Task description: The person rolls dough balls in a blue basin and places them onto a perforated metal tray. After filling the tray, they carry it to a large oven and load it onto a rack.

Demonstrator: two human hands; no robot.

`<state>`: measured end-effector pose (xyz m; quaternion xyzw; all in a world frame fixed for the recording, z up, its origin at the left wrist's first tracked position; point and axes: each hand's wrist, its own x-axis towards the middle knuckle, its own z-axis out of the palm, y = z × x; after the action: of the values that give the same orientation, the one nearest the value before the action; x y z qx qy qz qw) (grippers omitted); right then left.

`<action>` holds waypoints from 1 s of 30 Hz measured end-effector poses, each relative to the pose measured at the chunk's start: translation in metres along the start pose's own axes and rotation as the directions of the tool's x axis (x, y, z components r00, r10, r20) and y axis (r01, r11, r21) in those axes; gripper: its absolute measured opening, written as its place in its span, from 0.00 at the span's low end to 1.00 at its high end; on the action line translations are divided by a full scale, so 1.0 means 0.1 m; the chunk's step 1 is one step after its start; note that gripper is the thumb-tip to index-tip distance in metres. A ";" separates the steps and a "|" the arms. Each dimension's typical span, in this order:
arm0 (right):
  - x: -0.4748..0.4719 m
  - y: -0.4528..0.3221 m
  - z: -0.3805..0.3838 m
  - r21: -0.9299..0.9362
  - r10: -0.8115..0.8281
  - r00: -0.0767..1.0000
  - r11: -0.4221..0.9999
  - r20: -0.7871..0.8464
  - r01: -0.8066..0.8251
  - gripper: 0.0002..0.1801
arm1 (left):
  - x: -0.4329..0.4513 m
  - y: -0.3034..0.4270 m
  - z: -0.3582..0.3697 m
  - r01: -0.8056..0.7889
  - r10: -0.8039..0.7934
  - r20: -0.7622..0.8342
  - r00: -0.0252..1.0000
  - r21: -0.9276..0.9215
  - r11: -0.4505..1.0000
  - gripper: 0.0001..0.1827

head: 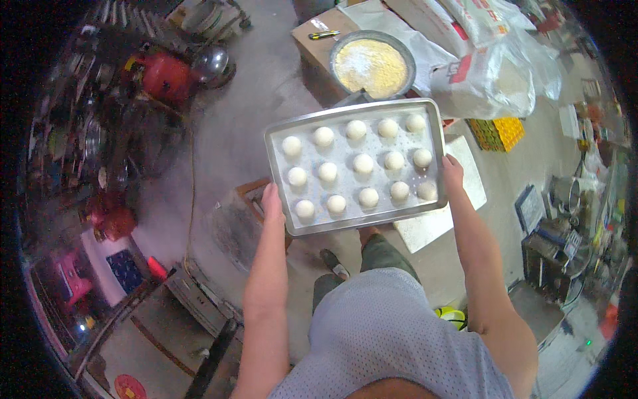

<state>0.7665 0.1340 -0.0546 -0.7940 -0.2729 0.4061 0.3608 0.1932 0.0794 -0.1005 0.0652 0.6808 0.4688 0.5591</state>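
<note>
A rectangular metal baking tray [344, 149] is held up before me, its right end a little higher in the picture than its left. My left hand [272, 202] grips the left short rim, and my right hand [452, 171] grips the right one. Several round, pale dough balls [363, 163] sit apart from each other in three rows on the tray. The fingers beneath the rim are hidden on both sides. Just beyond the tray, a round metal bowl [410, 62] holds a yellow and white powdery mix [379, 65].
The bowl stands on a cardboard box [306, 40] with a yellow utility knife [324, 35]. Plastic-wrapped sacks [486, 82] lie at its right. Yellow egg trays [498, 133] and a white board [468, 164] are on the floor. A red gas cylinder [167, 77] stands at left.
</note>
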 end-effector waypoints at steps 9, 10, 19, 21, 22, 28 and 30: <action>0.26 -0.01 -0.08 0.405 0.372 0.901 0.805 0.224 -0.433 0.12 | -0.31 0.09 -0.01 0.088 -0.125 -0.159 0.979 -0.221 0.971 0.16; 0.23 -0.05 -0.08 0.382 0.402 0.904 0.820 0.148 -0.427 0.11 | -0.43 0.07 -0.04 0.072 -0.125 -0.210 0.970 -0.246 0.967 0.15; -0.04 -0.58 -0.01 0.188 0.129 0.889 0.954 0.440 -0.231 0.08 | -1.70 -0.52 -0.67 -0.009 -0.055 -0.442 0.895 -0.140 0.990 0.07; -0.10 -0.67 0.07 0.198 0.069 0.888 0.964 0.455 -0.176 0.09 | -2.02 -0.74 -0.77 -0.069 -0.022 -0.492 0.870 -0.165 0.984 0.07; -0.10 -0.73 0.11 0.238 0.008 0.880 0.962 0.475 -0.137 0.12 | -2.17 -0.84 -0.81 -0.063 -0.044 -0.515 0.856 -0.187 0.980 0.07; -0.28 -1.09 0.41 -0.203 -0.162 0.812 0.924 0.561 0.325 0.15 | -3.20 -1.62 -1.02 -0.148 -0.135 -0.680 0.720 -0.341 0.928 0.10; -0.45 -1.25 0.62 -0.036 -0.135 0.622 0.966 0.771 0.255 0.15 | -3.62 -1.81 -1.02 -0.266 -0.088 -0.752 0.653 -0.337 0.903 0.11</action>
<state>0.6738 0.1970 0.0391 -0.5380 -0.5121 0.6401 0.1968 0.3212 -0.3002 0.0180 -0.2217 0.7290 0.6151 0.2029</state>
